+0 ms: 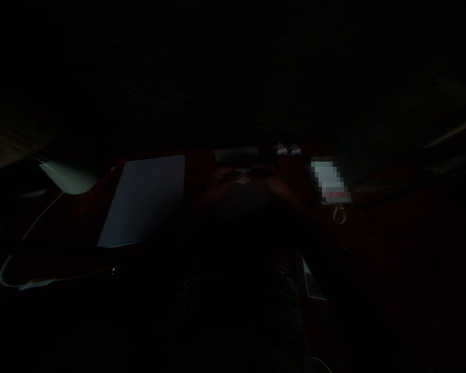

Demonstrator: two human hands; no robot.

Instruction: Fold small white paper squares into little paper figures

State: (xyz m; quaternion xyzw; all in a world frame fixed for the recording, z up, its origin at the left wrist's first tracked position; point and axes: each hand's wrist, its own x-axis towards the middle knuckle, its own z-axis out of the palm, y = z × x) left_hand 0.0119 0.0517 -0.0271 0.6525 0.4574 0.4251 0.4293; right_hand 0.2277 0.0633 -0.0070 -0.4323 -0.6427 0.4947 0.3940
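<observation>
The scene is very dark. My left hand (219, 184) and my right hand (285, 184) meet over a dim sheet on a dark red table (373, 233). Between their fingertips is a small white folded piece of paper (243, 178). Both hands seem to have their fingers curled toward it, but the darkness hides the grip. A stack of white paper sheets (145, 202) lies just left of my left hand.
Two small white folded paper shapes (288, 149) sit behind my hands. A blurred white card with a loop (331, 182) lies to the right. A white rounded object (68, 176) and a white cable (42, 280) lie on the left.
</observation>
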